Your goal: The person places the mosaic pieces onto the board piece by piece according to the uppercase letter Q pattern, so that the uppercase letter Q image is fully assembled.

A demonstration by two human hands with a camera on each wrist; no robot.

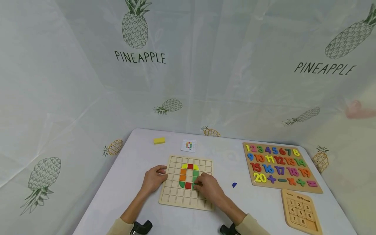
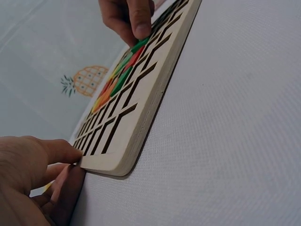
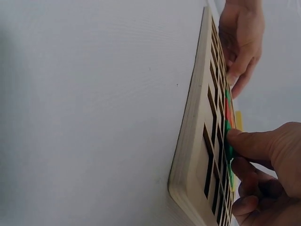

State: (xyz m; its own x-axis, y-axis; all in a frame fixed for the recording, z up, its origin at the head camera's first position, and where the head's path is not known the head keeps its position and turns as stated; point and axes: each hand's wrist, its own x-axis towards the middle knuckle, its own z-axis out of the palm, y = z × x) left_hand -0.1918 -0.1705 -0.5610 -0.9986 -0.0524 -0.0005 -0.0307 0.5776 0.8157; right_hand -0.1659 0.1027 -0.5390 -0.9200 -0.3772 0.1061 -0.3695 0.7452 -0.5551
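A wooden grid board lies on the table, with coloured tiles forming a ring in its cells. Red, yellow, orange and green pieces make up the ring, among them a red tile at the bottom and an orange tile on the left. At the ring's lower right corner, my right hand pinches a green tile between thumb and finger; the fingers partly hide it. My left hand touches the board's left edge with its fingertips, as the left wrist view also shows.
Beyond the board lie a small pattern card and a yellow block. A blue half-round piece sits to the right. Farther right are a number puzzle board and a wooden numbered tray. A pineapple-print curtain hangs behind the table.
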